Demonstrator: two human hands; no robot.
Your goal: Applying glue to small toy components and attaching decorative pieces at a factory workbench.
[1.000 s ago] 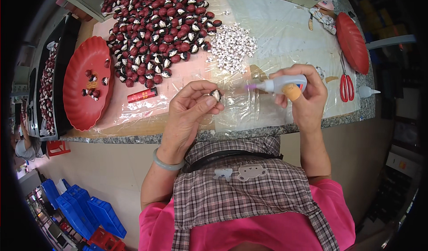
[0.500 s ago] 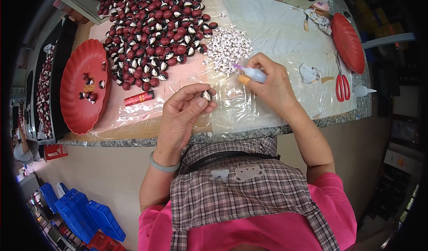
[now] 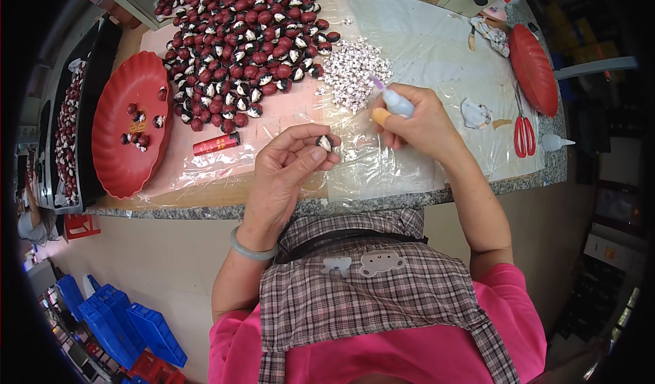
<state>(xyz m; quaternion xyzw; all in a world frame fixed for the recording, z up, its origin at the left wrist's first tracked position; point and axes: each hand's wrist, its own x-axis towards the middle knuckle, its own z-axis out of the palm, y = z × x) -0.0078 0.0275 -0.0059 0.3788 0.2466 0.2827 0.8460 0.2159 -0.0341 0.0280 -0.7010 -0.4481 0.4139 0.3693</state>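
Observation:
My left hand pinches a small black-and-white piece between thumb and fingertips, just above the plastic-covered table. My right hand is closed around a small translucent squeeze bottle with a purple tip. The bottle points up and to the left, its tip over the right edge of a pile of tiny white pieces. An orange cover sits on one finger of that hand. Some of its lower fingers are smeared by motion. Beyond my left hand lies a large heap of round dark-red, black and white pieces.
A red scalloped tray with several pieces stands at the left, near a red tube. To the right lie red-handled scissors, a white-nozzled bottle, a crumpled white scrap and another red tray.
My right hand has drawn slightly back and right, and the bottle's tip has swung upward from the near part of the white pile. My left hand keeps its pinch, nearly still.

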